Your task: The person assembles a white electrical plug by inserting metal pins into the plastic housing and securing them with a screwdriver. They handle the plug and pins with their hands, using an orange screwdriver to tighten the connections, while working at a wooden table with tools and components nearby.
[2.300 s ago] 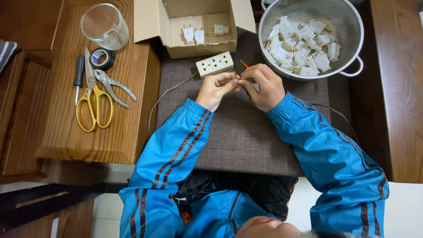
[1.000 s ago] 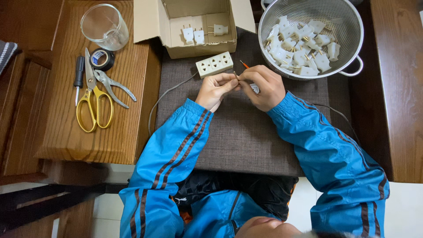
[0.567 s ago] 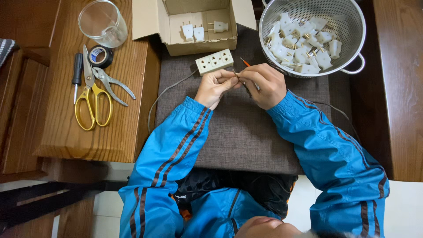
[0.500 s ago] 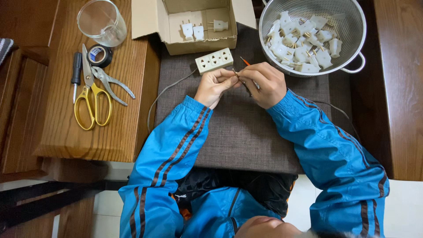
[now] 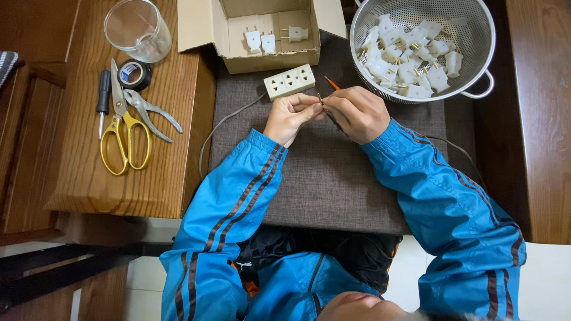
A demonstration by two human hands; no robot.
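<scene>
Left hand [image 5: 289, 116] and right hand [image 5: 355, 113] pinching a small metal piece [image 5: 320, 101] together, cream socket strip [image 5: 289, 82] just above, open brown cardboard box [image 5: 262, 31] behind, steel colander [image 5: 425, 47] right.

Matt woven grey cloth mat [image 5: 321, 184]; glossy perforated metal colander [image 5: 476, 35]; smooth varnished brown wooden table [image 5: 77, 172]; matt cardboard box [image 5: 196, 24].

Left hand [image 5: 289, 116] and right hand [image 5: 354, 113] pinching small part, socket strip [image 5: 289, 81] just beyond, colander of plugs [image 5: 416, 50]
</scene>
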